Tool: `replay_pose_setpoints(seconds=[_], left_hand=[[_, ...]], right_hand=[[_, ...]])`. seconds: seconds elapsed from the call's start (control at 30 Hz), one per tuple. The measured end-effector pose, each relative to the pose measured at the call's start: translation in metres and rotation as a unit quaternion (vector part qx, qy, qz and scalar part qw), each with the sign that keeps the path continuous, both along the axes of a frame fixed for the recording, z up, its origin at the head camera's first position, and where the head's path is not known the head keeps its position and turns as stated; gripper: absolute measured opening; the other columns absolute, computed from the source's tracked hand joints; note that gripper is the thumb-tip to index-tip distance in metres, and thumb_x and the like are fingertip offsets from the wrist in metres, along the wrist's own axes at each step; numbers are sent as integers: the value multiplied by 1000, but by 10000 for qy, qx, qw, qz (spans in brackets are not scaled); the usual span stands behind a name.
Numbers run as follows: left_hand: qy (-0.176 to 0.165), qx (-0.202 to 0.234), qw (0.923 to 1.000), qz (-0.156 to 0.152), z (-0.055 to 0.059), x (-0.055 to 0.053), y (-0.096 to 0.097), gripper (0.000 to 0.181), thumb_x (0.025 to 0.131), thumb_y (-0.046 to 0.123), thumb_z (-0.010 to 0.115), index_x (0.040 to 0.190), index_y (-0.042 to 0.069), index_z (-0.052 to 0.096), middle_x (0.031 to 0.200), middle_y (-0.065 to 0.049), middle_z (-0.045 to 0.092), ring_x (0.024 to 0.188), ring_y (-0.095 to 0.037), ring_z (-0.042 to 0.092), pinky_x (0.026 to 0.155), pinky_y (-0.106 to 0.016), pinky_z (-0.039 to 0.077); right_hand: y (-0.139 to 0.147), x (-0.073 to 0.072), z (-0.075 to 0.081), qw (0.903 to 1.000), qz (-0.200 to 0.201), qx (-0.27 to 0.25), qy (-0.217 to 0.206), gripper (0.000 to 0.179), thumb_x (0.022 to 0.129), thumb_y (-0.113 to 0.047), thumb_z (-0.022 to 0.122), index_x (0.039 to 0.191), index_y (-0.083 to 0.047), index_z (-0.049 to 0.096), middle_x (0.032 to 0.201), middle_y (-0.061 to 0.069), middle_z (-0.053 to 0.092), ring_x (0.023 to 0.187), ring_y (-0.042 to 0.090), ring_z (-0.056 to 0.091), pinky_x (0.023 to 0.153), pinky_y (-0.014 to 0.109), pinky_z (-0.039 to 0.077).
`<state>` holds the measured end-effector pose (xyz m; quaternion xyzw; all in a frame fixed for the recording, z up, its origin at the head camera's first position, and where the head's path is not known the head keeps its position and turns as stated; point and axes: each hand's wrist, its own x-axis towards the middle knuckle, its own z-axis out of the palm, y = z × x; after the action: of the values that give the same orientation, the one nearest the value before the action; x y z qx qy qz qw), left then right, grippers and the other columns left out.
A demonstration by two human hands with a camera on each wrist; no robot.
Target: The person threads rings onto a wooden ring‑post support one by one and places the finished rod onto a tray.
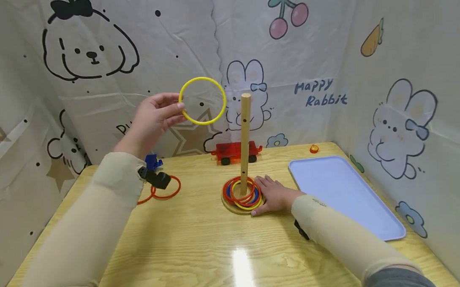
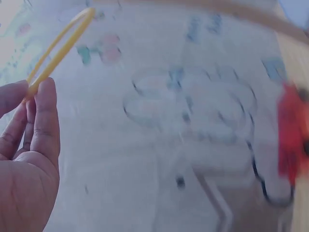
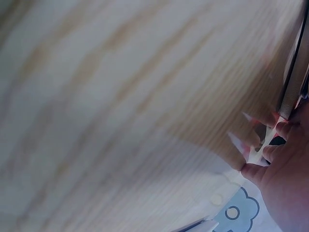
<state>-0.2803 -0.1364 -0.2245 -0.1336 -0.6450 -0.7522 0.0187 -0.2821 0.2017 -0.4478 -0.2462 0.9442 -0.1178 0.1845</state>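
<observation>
A yellow ring [image 1: 203, 122] is pinched between the thumb and fingers of my left hand [image 1: 154, 116], raised to the left of the upright wooden peg [image 1: 245, 136]. In the left wrist view the same yellow ring [image 2: 63, 50] tilts up from the fingertips. My right hand [image 1: 274, 195] rests at the right side of the peg's round wooden base [image 1: 232, 207], fingers spread along its edge. Red, blue and yellow rings [image 1: 242, 202] lie stacked around the foot of the peg. In the right wrist view my right hand [image 3: 289, 174] shows only at the lower right.
Behind the peg stands a red toy wagon [image 1: 230, 150]. Red rings [image 1: 179, 187] and a blue toy piece [image 1: 151, 162] lie left, partly behind my left forearm. A lavender tray [image 1: 342, 190] is on the right, with a small orange piece [image 1: 314, 148] beyond it. Printed cloth walls surround the table.
</observation>
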Motion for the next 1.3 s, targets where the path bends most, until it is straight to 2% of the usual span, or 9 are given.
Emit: replay_pose_setpoints(seconds=[0.17, 0.23, 0.33, 0.47, 0.63, 0.87, 1.0, 1.17, 1.3], left_hand=[[-65, 196, 9989, -423, 18, -1, 36, 15, 101, -3, 63, 115, -1, 66, 103, -11, 62, 87, -19, 65, 84, -28, 60], [-222, -43, 9985, -506, 19, -2, 48, 16, 100, -4, 64, 116, -3, 66, 102, -11, 63, 86, -19, 66, 83, -28, 60], [-533, -559, 9955, -545, 12, -5, 60, 18, 100, -5, 63, 117, -5, 65, 101, -11, 64, 84, -19, 66, 81, -28, 61], [-889, -1146, 9875, -609, -14, -13, 65, 21, 100, -3, 63, 121, -6, 63, 104, -13, 64, 81, -17, 66, 84, -31, 60], [-1259, -1475, 9789, -636, -51, -19, 62, 25, 102, 0, 62, 126, -6, 61, 110, -14, 62, 82, -16, 65, 97, -41, 57], [-1673, -1656, 9690, -749, -112, -23, 63, 26, 102, -2, 61, 126, -10, 60, 106, -14, 62, 84, -17, 62, 83, -31, 61], [-1922, -1691, 9635, -780, -145, -21, 65, 26, 102, -2, 60, 127, -11, 58, 108, -16, 62, 85, -18, 63, 83, -32, 61], [-2123, -1889, 9558, -751, -173, -18, 68, 32, 103, -2, 58, 133, -15, 56, 119, -22, 60, 83, -17, 65, 82, -32, 61], [-2139, -2239, 9472, -830, -187, -18, 65, 34, 104, -3, 54, 136, -17, 54, 133, -30, 57, 97, -27, 69, 87, -34, 60]], right_hand=[[-1, 0, 0, 10000, 6, 67, 14, 120, 86, -65, 76, 163, 3, 13, 169, 22, 12, 154, 46, 7, 122, 62, 16], [-2, 0, 0, 10000, -6, 78, 26, 120, 85, -65, 76, 163, 3, 13, 169, 22, 12, 154, 46, 6, 122, 62, 16], [-2, 0, -1, 10000, -18, 79, 22, 120, 85, -65, 76, 163, 2, 13, 169, 22, 12, 155, 45, 6, 122, 62, 16], [-2, 0, -1, 10000, 25, 65, 32, 120, 85, -65, 76, 163, 2, 13, 169, 22, 12, 154, 46, 7, 122, 62, 17], [-2, 0, -1, 10000, 41, 67, 32, 121, 85, -66, 75, 163, 3, 13, 169, 23, 12, 154, 47, 6, 122, 63, 16], [-1, 0, 0, 9999, -34, 120, -19, 121, 85, -66, 75, 164, 1, 11, 170, 21, 10, 155, 44, 5, 123, 61, 14], [-1, 0, -1, 10000, -3, 98, -13, 121, 85, -67, 74, 164, 0, 11, 170, 21, 10, 155, 45, 5, 122, 62, 15], [0, 1, 0, 10000, -32, 55, 19, 121, 85, -66, 75, 164, 1, 13, 170, 21, 12, 154, 46, 6, 122, 62, 16], [0, 2, 1, 10000, -5, 29, 76, 119, 85, -64, 76, 163, 1, 14, 169, 22, 13, 154, 47, 8, 122, 63, 17]])
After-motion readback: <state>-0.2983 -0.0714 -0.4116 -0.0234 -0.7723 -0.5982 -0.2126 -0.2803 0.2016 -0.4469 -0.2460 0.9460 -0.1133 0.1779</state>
